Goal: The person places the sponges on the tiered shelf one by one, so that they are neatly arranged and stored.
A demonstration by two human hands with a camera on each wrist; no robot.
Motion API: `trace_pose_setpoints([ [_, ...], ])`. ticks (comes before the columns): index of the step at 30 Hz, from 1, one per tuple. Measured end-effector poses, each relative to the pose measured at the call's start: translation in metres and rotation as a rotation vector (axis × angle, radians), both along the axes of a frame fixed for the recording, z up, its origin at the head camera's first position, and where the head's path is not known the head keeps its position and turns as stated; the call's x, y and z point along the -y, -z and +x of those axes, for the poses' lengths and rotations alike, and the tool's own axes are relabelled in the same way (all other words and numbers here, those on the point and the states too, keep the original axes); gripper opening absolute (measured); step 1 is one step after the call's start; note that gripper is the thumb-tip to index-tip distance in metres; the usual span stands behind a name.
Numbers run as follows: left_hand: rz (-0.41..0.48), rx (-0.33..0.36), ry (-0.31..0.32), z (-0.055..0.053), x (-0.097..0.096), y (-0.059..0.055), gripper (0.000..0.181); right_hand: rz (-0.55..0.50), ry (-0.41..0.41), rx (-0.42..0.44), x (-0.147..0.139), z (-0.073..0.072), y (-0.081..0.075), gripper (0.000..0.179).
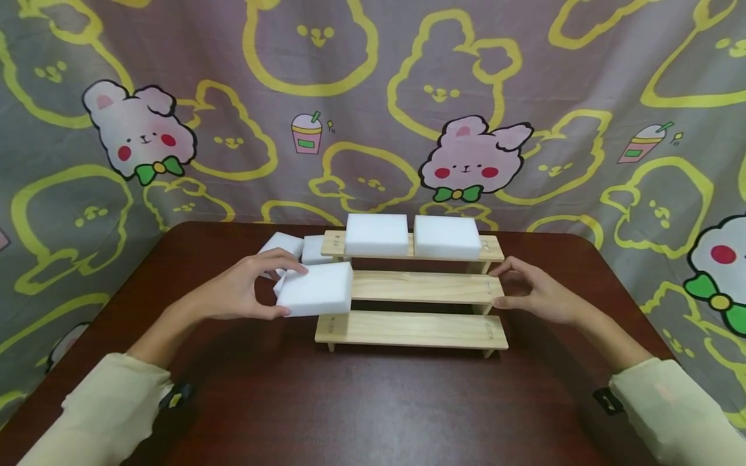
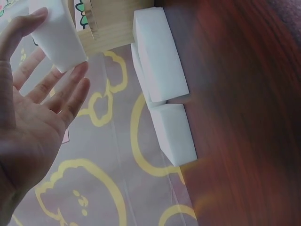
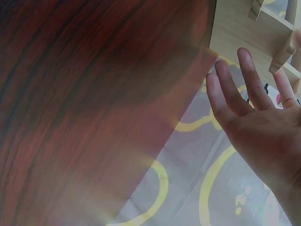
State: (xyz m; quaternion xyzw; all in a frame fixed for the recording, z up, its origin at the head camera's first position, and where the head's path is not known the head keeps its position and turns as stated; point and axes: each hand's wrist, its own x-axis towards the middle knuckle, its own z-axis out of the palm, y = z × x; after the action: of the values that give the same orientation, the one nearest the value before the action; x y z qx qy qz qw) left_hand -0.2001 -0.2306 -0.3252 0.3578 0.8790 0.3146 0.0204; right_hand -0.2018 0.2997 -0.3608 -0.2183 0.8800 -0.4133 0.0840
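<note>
My left hand (image 1: 236,285) pinches a white foam block (image 1: 315,291) between thumb and fingers. The block is over the left end of the middle shelf of a three-tier wooden stand (image 1: 419,330), overlapping it in the head view. In the left wrist view the thumb lies on the block (image 2: 59,37) and the other fingers spread beneath it. My right hand (image 1: 542,294) is at the right end of the middle shelf, thumb at its front corner and forefinger at its back, holding the stand. Its other fingers (image 3: 256,89) extend loosely in the right wrist view.
Two white foam blocks (image 1: 377,234) (image 1: 447,236) sit side by side on the top shelf. More foam blocks (image 1: 283,244) lie on the dark wooden table (image 1: 373,401) behind my left hand. A patterned curtain (image 1: 373,116) hangs behind the table.
</note>
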Motion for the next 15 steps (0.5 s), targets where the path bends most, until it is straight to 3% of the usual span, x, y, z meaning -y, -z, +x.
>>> trace_pose_setpoints([
  [8, 0.032, 0.011, 0.040, -0.001, -0.008, 0.000, 0.061, 0.004, 0.002, -0.005, 0.000, 0.001, 0.000, 0.043],
  [15, 0.031, 0.017, 0.030, -0.001, -0.014, 0.000, 0.060, -0.004, -0.005, -0.002, 0.001, 0.001, -0.002, 0.043],
])
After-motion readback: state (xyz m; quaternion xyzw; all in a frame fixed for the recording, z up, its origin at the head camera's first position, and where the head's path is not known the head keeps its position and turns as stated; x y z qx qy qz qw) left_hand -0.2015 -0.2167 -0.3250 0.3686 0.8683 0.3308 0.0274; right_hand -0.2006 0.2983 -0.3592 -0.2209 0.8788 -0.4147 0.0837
